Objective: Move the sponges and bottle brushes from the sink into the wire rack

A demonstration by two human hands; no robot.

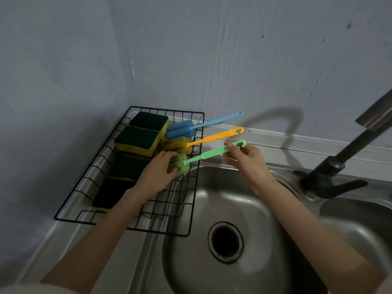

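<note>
green bottle brush [206, 154]: foam head low inside the wire rack [195, 187] by its right wall; handle slants up and to the right over the rim, hook end highest.
long axis: lower left to upper right, roughly parallel to the orange bottle brush [214, 137] and the blue bottle brush [212, 122] behind it.
left hand [158, 172]: fingers curled onto the green foam head, pressing or steadying it in the rack.
right hand [244, 157]: thumb and forefinger pinch the handle just below the hook; the other fingers hang loose.
nearer hand: each owns one end; the head lies under the left fingers, the hook lies at the right fingertips.
sponges [137, 139]: a row of green-topped yellow ones fills the rack's left side, front to back.
sink [254, 219]: the basin shows only its drain; no sponge or brush is visible in it.
progress: judged nearly done, this being the last piece to settle.
open room: bare wire floor lies in front of the head; the orange foam sits just behind it.
edges: the handle crosses the right rim and overhangs the sink edge, so it may tip or slide on release.
faucet [339, 158]: well apart to the right, clear of the path.
</note>
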